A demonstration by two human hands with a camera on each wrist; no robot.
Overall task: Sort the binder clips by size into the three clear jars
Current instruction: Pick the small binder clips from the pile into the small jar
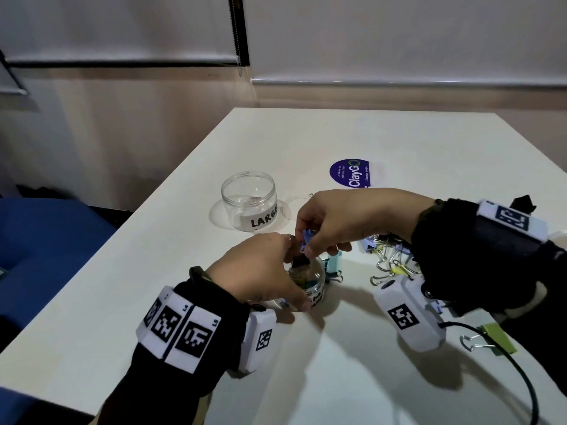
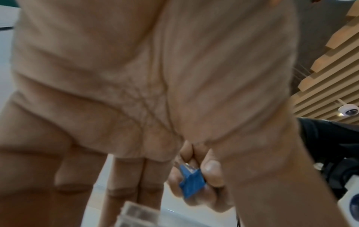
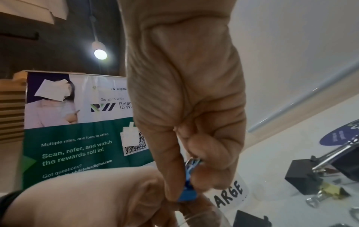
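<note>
Blue clip (image 1: 306, 238) pinched in right hand (image 1: 346, 219), above left-held jar (image 1: 313, 286).

Right hand (image 1: 343, 219) reaches in from the right, palm down, wrist raised; its thumb and curled fingers (image 3: 211, 155) pinch a small blue binder clip (image 2: 191, 182). Left hand (image 1: 260, 268) comes in from the lower left, back of the hand upward, fingers bent downward around the rim and side of a clear jar (image 1: 310, 286), thumb low against its near side. The two hands meet fingertip to fingertip. Both forearms wear dark sleeves with marker-printed wrist bands.
</note>
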